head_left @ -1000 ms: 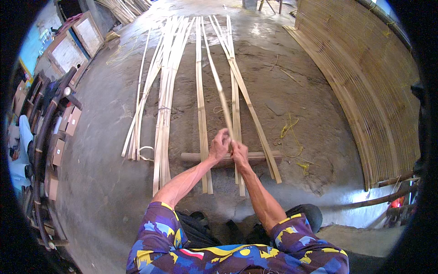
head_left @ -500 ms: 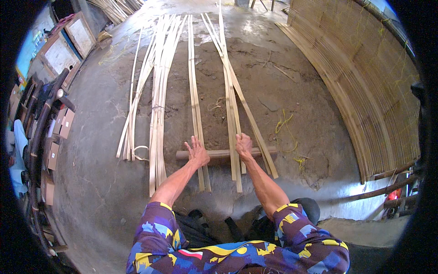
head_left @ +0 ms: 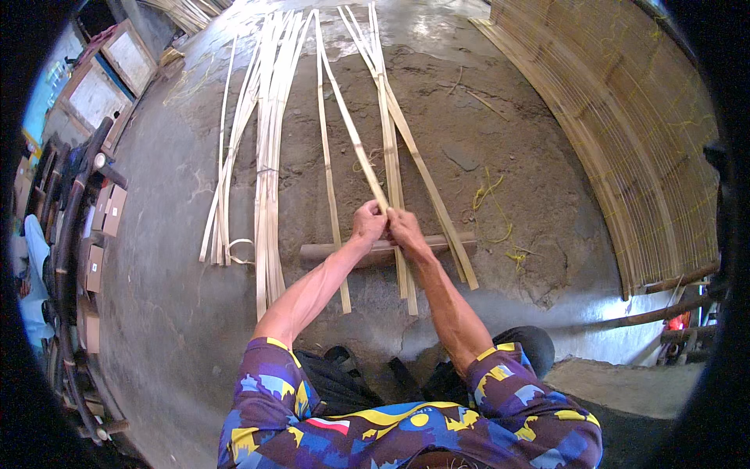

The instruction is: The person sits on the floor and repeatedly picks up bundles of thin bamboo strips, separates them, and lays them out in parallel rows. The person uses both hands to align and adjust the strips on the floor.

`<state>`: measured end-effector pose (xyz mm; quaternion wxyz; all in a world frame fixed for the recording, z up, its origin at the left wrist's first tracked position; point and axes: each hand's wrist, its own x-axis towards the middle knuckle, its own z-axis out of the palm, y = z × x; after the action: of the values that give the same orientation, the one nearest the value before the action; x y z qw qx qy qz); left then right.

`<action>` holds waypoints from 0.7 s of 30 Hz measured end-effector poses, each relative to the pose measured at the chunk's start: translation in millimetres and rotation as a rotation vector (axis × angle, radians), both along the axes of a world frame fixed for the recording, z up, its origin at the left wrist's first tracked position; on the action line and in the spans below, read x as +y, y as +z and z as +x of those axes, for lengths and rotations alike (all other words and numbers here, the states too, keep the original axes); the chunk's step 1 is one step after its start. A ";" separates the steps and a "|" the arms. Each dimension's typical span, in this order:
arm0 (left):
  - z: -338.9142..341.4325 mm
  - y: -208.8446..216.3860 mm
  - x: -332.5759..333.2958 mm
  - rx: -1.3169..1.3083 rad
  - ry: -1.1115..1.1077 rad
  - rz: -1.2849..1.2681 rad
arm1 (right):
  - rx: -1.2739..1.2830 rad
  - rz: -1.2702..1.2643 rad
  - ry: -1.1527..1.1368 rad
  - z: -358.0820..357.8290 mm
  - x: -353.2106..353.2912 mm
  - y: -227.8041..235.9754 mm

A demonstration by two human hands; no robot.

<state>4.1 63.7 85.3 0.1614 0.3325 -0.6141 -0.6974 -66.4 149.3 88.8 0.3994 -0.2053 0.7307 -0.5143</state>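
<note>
My left hand (head_left: 369,223) and my right hand (head_left: 405,228) are close together, fingers closed on the near end of one pale bamboo strip (head_left: 355,141). That strip slants away to the far side of the floor. Beneath my wrists a brown rounded pole (head_left: 320,252) lies crosswise on the ground. A single loose strip (head_left: 331,187) rests over the pole to the left of my hands. Several more strips (head_left: 426,176) lie across it on the right, some of them crossing one another.
Left of the pole lies a thick bunch of strips (head_left: 268,180). A large bamboo slat mat (head_left: 601,125) stands along the right side, with yellow twine (head_left: 488,191) on the rough floor before it. A dark bamboo rack with cardboard boxes (head_left: 94,268) runs along the left.
My left hand has moved right from the pair of strips to meet my right hand. One strip of that pair has swung right and is now held, leaving the other lying.
</note>
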 end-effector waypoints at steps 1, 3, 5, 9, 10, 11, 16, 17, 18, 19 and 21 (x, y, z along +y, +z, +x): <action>-3.2 4.6 1.3 0.067 0.009 0.024 | 0.136 0.062 0.006 -7.1 -0.8 9.9; -7.9 10.3 0.0 0.320 0.026 0.132 | 0.283 -0.188 -0.063 -17.0 6.0 22.2; -3.4 9.7 -6.3 0.126 0.052 -0.231 | 0.516 -0.163 -0.128 -34.9 10.5 26.5; 41.5 -8.7 -18.6 -0.509 0.067 -0.962 | 0.021 -0.114 -0.013 -79.8 44.1 5.0; 55.6 -13.6 -18.8 -0.670 0.016 -0.912 | -0.178 -0.130 0.018 -89.7 53.0 -5.4; 67.7 -17.2 -19.0 -0.763 -0.065 -0.900 | -0.154 -0.013 -0.002 -97.1 61.8 -17.0; 82.3 -19.5 -24.0 -0.978 -0.216 -0.743 | 0.694 0.132 -0.129 -94.4 92.5 -64.2; 78.8 -19.7 -27.2 -0.993 -0.209 -0.598 | 0.771 0.118 -0.129 -90.5 93.7 -67.4; 75.3 -21.5 -30.6 -1.001 -0.199 -0.453 | 0.808 0.164 -0.150 -86.0 93.9 -69.1; 72.3 -24.7 -34.7 -1.002 -0.188 -0.309 | 0.867 0.200 -0.180 -82.8 92.8 -68.5; 72.4 -35.7 -40.4 -0.967 -0.153 -0.422 | 0.890 0.133 -0.217 -79.1 86.5 -63.9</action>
<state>76.5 23.3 49.5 -0.1280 0.5304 -0.7679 -0.3356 -145.5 235.8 24.9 0.0031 -0.3022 0.8798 -0.3669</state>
